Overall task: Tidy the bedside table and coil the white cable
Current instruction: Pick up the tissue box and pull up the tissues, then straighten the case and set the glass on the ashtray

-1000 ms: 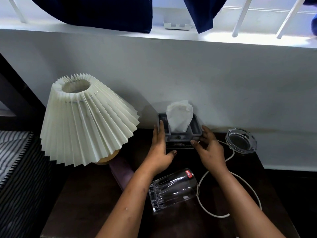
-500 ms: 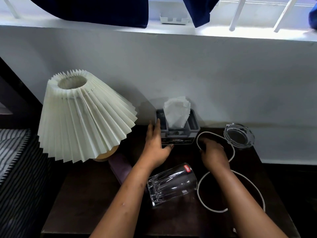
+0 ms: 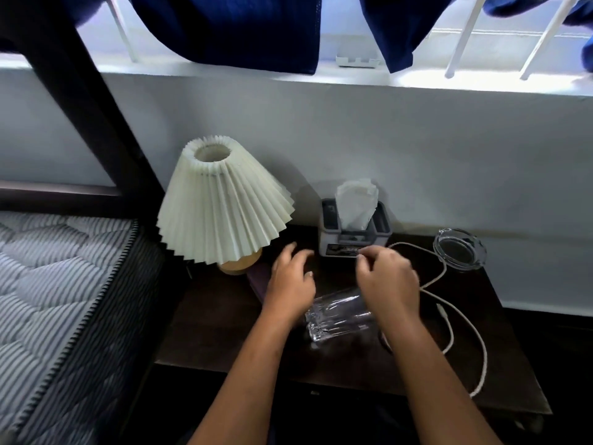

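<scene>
On the dark wooden bedside table [image 3: 221, 335] a white cable [image 3: 484, 354] trails in loose loops along the right side. My right hand [image 3: 390, 281] is in front of the grey tissue box [image 3: 354, 242], fingers pinched together, and the cable runs out from behind it toward the glass ashtray [image 3: 459, 248]. My left hand [image 3: 290, 281] hovers beside it with fingers spread, holding nothing. A clear drinking glass [image 3: 337, 317] lies on its side between my wrists.
A pleated cream lamp [image 3: 221, 200] stands at the table's back left, with a purple object [image 3: 256, 281] by its base. A striped mattress [image 3: 48, 284] borders the table on the left. The white wall runs right behind the table.
Both hands left the tissue box. My right hand went to the cable by the ashtray, took it, and drew it left in front of the box. The view has pulled back.
</scene>
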Demonstrator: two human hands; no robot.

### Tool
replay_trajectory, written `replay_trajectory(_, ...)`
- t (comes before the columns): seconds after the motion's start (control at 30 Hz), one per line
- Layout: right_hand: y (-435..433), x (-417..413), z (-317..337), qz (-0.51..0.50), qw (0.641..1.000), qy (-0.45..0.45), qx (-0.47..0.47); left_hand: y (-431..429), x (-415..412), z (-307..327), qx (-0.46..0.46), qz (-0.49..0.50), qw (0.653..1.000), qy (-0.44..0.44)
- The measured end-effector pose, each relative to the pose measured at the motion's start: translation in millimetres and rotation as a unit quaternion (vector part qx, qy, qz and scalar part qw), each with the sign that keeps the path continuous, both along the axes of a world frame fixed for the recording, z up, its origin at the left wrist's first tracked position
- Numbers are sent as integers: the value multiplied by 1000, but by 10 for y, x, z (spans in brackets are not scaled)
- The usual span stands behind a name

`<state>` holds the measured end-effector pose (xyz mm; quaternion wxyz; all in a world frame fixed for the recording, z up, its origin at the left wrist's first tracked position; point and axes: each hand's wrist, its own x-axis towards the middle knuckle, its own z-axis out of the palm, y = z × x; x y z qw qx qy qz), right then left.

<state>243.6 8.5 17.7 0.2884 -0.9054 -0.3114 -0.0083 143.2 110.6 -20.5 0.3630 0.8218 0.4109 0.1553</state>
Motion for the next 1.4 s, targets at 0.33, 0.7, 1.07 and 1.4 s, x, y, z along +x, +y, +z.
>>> replay_trajectory(0.33,322,-1108,-357,229,949,-96,-195,184,-929,63,-182,213,959,47)
replay_trajectory(0.7,517,-1087,-604,221,927,-131,-273,351,-599,39,-285,128,944,111)
replay_trajectory(1.07,640,-723,-467,194,969,114,-99,281,-343,2,-326,82,940,-53)
replay_trajectory(1.4,629,-579,-466,236,941,77,-232,251,-281,-145,-288,71,955,19)
